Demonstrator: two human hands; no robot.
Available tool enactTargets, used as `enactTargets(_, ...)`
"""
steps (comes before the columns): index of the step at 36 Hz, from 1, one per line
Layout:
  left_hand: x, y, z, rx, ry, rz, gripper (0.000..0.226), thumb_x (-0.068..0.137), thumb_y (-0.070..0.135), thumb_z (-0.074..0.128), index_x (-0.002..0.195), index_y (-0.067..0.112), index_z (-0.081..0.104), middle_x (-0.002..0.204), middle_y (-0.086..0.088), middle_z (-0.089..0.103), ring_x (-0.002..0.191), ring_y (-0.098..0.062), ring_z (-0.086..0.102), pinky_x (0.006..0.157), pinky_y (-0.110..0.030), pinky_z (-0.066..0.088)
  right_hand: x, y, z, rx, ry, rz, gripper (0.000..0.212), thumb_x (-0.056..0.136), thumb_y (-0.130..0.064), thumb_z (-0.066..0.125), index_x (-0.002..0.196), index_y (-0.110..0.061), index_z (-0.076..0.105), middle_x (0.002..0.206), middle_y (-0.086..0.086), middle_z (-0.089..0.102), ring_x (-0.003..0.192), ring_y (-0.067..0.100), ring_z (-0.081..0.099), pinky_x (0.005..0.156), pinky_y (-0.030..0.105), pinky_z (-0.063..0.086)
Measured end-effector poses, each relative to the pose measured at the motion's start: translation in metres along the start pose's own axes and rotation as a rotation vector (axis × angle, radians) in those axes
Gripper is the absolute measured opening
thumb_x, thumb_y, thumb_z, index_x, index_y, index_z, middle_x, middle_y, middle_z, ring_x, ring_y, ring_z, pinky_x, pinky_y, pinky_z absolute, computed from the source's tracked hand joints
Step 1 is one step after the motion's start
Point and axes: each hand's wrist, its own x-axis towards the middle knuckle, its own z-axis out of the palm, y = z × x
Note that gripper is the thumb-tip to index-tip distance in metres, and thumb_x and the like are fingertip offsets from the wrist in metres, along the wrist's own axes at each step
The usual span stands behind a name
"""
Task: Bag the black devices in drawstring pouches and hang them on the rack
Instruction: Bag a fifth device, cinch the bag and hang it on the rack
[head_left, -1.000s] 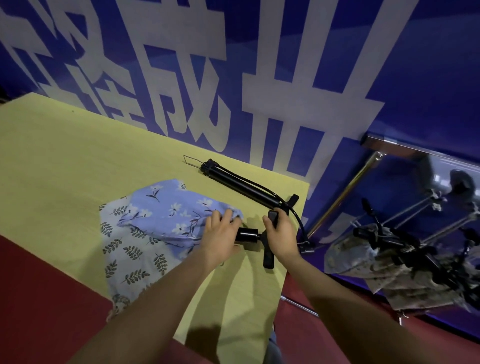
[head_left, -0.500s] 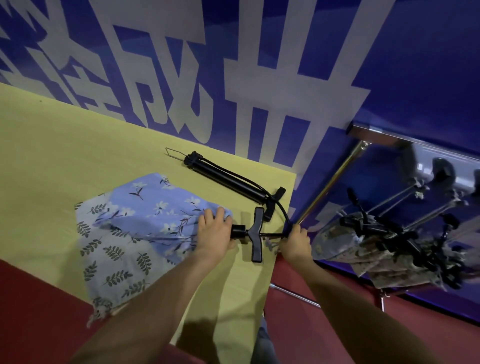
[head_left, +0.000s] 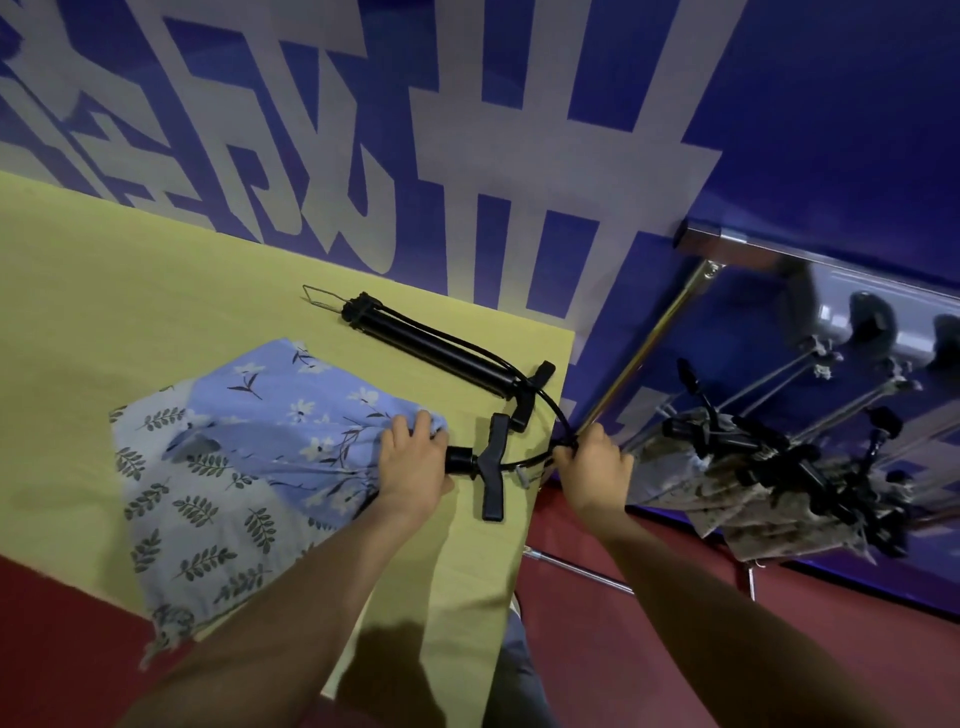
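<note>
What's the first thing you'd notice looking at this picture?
Two hands working mid-table: the left hand grips the gathered mouth of a blue flowered pouch around a black pump's T-handle, while the right hand pinches its hose at the table's edge. A second black pump lies behind them, and huge white characters cover the blue wall.

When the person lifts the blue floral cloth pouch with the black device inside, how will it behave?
The blue floral cloth pouch looks floppy: it lies creased on the yellow table. It will probably sag around the stiff black device, whose T-handle protrudes past the left hand.
</note>
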Motion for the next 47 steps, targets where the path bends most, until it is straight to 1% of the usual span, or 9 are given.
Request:
enactTargets(12,-0.002,-0.008,0.001,-0.023,0.139,0.025,0.050,0.083,0.039,0.059,0.126,0.017,0.048,0.134,-0.008,0.039,0.115,-0.034,0.041,0.096,-0.039,0.033,0.031,-0.016,-0.006,-0.098,0.078,0.003,0.026,0.094,-0.013,0.047,0.119,-0.010,0.054,0.133,0.014,0.040,0.122,0.037,0.036,0.104,0.048,0.025)
enactTargets(18,0.001,-0.018,-0.002,0.009,0.248,0.039,0.045,0.039,0.038,0.081,0.077,0.018,0.068,0.088,-0.005,0.060,0.070,-0.028,0.051,0.059,-0.034,0.044,0.045,-0.023,-0.007,0.063,0.053,0.070,0.021,0.093,-0.008,0.046,0.113,-0.011,0.052,0.133,0.014,0.035,0.126,0.038,0.033,0.109,0.052,0.019)
enactTargets(22,0.000,-0.022,-0.003,0.000,0.330,0.103,0.042,0.038,0.037,0.080,0.073,0.019,0.067,0.083,-0.003,0.058,0.067,-0.027,0.050,0.058,-0.032,0.044,0.054,-0.024,-0.011,0.334,0.038,0.046,0.013,0.098,-0.014,0.043,0.107,-0.008,0.051,0.134,0.015,0.032,0.109,0.043,0.047,0.086,0.047,0.044)
enactTargets(28,-0.001,-0.027,-0.001,-0.071,0.424,0.095,0.038,0.046,0.035,0.077,0.077,0.017,0.065,0.086,-0.004,0.059,0.073,-0.023,0.036,0.061,-0.030,0.040,0.052,-0.026,-0.018,0.492,-0.040,0.031,0.027,0.100,-0.020,0.042,0.118,-0.006,0.055,0.142,0.015,0.030,0.109,0.034,0.053,0.090,0.030,0.040)
enactTargets(31,-0.003,-0.028,-0.007,-0.063,0.403,0.071,0.040,0.045,0.035,0.079,0.076,0.016,0.063,0.086,-0.003,0.059,0.070,-0.024,0.041,0.061,-0.031,0.040,0.042,-0.026,-0.016,0.463,-0.108,0.044,0.036,0.098,-0.033,0.043,0.127,-0.014,0.051,0.149,0.013,0.022,0.119,0.036,0.049,0.101,0.042,0.043)
enactTargets(35,-0.005,-0.028,-0.017,-0.064,0.318,0.003,0.043,0.046,0.035,0.081,0.080,0.015,0.063,0.090,-0.005,0.059,0.072,-0.029,0.049,0.063,-0.034,0.044,0.027,-0.030,-0.010,0.196,-0.096,-0.009,0.038,0.097,-0.044,0.040,0.124,-0.024,0.058,0.153,0.005,0.023,0.143,0.031,0.018,0.113,0.061,0.005)
enactTargets(40,-0.011,-0.032,-0.029,-0.139,0.301,-0.033,0.040,0.082,0.034,0.057,0.117,0.014,0.053,0.131,-0.008,0.044,0.108,-0.034,0.040,0.091,-0.040,0.033,0.010,-0.035,-0.019,0.225,0.027,-0.317,0.031,0.097,-0.039,0.044,0.110,-0.021,0.066,0.123,-0.002,0.055,0.125,0.016,0.039,0.109,0.039,0.009)
enactTargets(44,-0.021,-0.042,-0.040,-0.148,0.335,-0.039,0.041,0.082,0.035,0.059,0.117,0.013,0.052,0.128,-0.009,0.045,0.107,-0.034,0.039,0.090,-0.040,0.034,-0.002,-0.051,-0.034,0.226,0.006,-0.467,0.035,0.098,-0.037,0.039,0.110,-0.021,0.068,0.135,-0.006,0.049,0.132,0.014,0.031,0.110,0.038,0.006)
enactTargets(47,-0.028,-0.049,-0.048,-0.149,0.384,-0.051,0.041,0.081,0.037,0.060,0.114,0.013,0.053,0.122,-0.008,0.047,0.103,-0.032,0.040,0.088,-0.039,0.035,-0.009,-0.063,-0.049,0.253,-0.074,-0.504,0.031,0.096,-0.029,0.038,0.097,-0.017,0.066,0.118,-0.005,0.057,0.122,0.014,0.042,0.110,0.039,0.008)
